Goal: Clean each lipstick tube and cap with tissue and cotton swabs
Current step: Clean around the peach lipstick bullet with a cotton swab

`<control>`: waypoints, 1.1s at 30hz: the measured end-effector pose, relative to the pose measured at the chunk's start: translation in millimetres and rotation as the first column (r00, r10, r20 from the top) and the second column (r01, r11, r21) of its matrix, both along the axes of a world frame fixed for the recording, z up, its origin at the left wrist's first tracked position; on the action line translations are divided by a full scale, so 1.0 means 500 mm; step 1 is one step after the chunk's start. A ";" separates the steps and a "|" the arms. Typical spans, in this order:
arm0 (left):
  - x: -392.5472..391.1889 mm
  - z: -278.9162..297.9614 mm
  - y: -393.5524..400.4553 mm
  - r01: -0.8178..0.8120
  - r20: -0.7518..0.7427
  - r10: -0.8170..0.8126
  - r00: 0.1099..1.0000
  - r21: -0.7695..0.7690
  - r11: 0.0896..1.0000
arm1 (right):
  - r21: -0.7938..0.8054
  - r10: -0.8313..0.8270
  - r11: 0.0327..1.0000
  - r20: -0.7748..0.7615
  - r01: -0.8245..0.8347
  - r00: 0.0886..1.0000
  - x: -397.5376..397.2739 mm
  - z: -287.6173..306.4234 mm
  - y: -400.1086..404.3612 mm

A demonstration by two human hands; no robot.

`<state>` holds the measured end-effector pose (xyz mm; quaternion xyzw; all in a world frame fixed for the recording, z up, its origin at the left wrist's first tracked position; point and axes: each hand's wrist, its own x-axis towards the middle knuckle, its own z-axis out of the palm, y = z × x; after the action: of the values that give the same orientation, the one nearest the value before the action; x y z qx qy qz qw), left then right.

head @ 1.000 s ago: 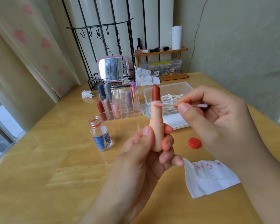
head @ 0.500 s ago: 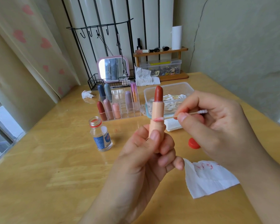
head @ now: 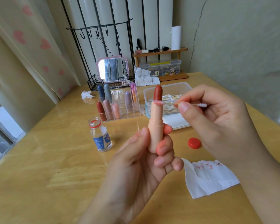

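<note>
Two bare hands and forearms show, with no sleeve, glove, ring, watch or bracelet on either. The left hand (head: 141, 160) has short, unpainted nails, trimmed close to the fingertips. The right hand (head: 217, 126) has a broad thumbnail, likewise short and unpainted. Both forearms run out of view at the lower edge, bare as far as they show.

One view only, worn on the head, looking forward and steeply down across the wooden table (head: 39, 175). It sits close over the table's near edge, wide-angled, so the edges bow. Beyond the table's far end, the pink mirror (head: 112, 69) stands upright against the wall.
</note>
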<state>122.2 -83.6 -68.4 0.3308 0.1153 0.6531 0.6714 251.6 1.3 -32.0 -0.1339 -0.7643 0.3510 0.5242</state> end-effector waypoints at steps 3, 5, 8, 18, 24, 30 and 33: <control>0.001 0.007 -0.002 0.008 0.005 -0.008 1.000 -0.006 1.000 | -0.026 0.060 0.998 0.034 -0.060 0.998 0.005 0.001 -0.005; 0.004 0.009 -0.004 -0.012 -0.024 0.013 1.000 0.010 1.000 | -0.035 0.088 0.996 0.048 -0.087 0.995 0.007 0.002 -0.008; 0.006 0.010 -0.005 -0.021 -0.043 0.021 0.999 0.013 1.000 | -0.022 0.057 0.998 0.004 -0.057 0.998 0.003 0.002 -0.004; 0.003 -0.002 -0.001 0.017 -0.029 -0.017 0.999 0.015 1.000 | -0.030 0.043 0.999 -0.014 -0.043 0.999 0.003 0.002 -0.002; 0.001 0.001 0.000 0.082 0.044 -0.083 0.996 0.005 0.997 | -0.026 0.095 0.995 0.020 -0.095 0.995 0.007 0.003 -0.004; -0.002 0.003 0.000 0.068 0.049 -0.068 0.996 -0.002 0.998 | -0.015 0.053 0.998 0.021 -0.053 0.998 0.009 0.005 -0.001; 0.003 -0.004 0.003 -0.072 -0.033 0.073 0.997 0.032 0.997 | 0.008 0.013 1.000 0.070 -0.013 0.997 0.018 0.009 -0.006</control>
<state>123.9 -82.0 -70.3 0.3476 0.1288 0.6731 0.6399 260.4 -1.9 -27.5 -0.1391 -0.7846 0.3462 0.4952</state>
